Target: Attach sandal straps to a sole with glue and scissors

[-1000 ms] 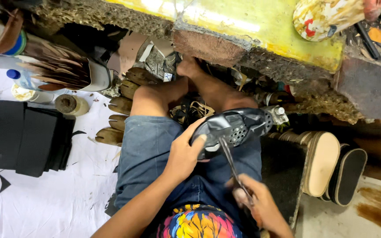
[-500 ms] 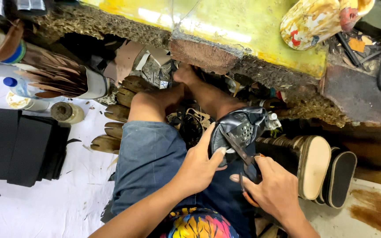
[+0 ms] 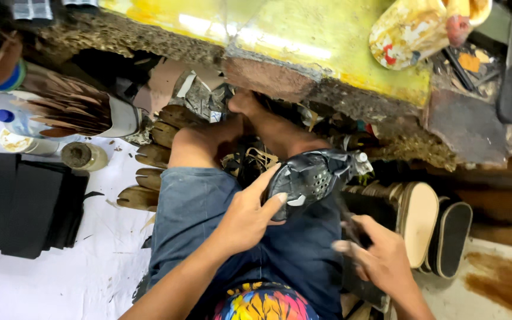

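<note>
A big slab of desk (image 3: pixel 303 44) runs across the top, its face glossy yellow-green, its front edge crumbly and brown like worn foam. White paper (image 3: pixel 42 284) covers the floor on the left, with a stack of flat black sheets (image 3: pixel 19 207) lying on it, matte and square-cut. The person sits with legs in blue denim shorts (image 3: pixel 208 219), knees bent, bare feet tucked under the desk.

To the right stand two shoe soles (image 3: pixel 434 228) on edge, one pale tan, one black with a light rim. A row of brown, rounded wooden pieces (image 3: pixel 149 172) lies beside the left knee, and a small capped jar (image 3: pixel 84 155) sits near them.

The shoe upper (image 3: pixel 312 178) rests on the right thigh: dark, shiny leather, crinkled, with a patch of small punched holes and a pale scrap at its toe end. The left hand (image 3: pixel 247 216) steadies it, fingers (image 3: pixel 271 204) pressed against its side. The right hand (image 3: pixel 380 258) hovers just right of it, blurred, fingers (image 3: pixel 351 246) curled around a thin dark tool (image 3: pixel 348 228).
</note>
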